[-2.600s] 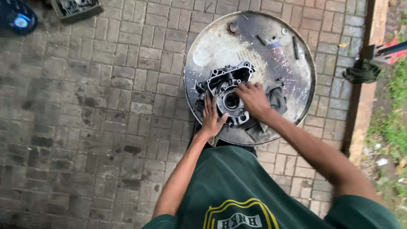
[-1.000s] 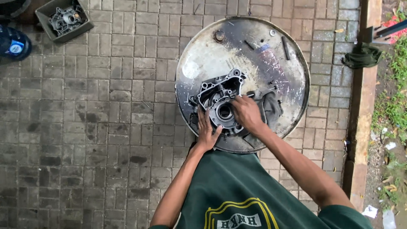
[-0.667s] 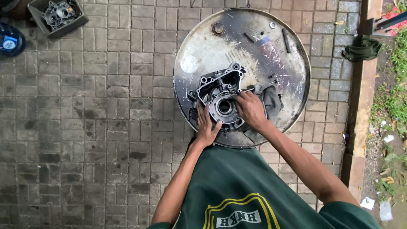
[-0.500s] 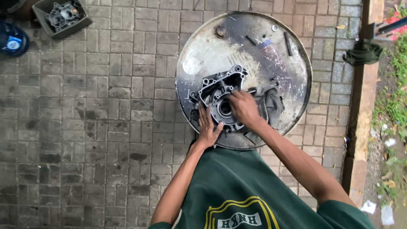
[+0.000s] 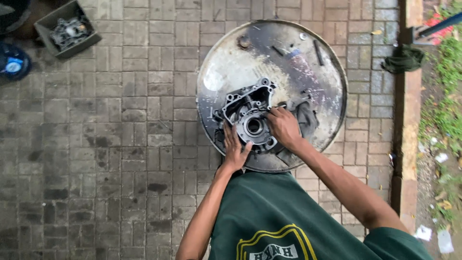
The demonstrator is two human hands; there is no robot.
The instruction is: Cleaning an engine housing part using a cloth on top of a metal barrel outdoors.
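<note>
A grey metal engine casing (image 5: 248, 115) with a round bearing hole lies on the top of a steel drum (image 5: 231, 72). My left hand (image 5: 234, 147) rests flat against the casing's near left edge. My right hand (image 5: 284, 126) presses on the casing's right side, fingers curled over its rim; whether it holds a small tool is hidden. A dark rag (image 5: 307, 118) lies just right of my right hand.
Small bolts and a dark rod (image 5: 318, 52) lie on the drum's far side. A grey box with an engine part (image 5: 67, 30) and a blue round object (image 5: 13, 62) sit on the brick paving at far left. A concrete kerb (image 5: 403, 125) and grass run along the right.
My right hand has shifted from over the casing's centre hole to its right edge. My left hand stays against the near left side. The camera view has drifted slightly.
</note>
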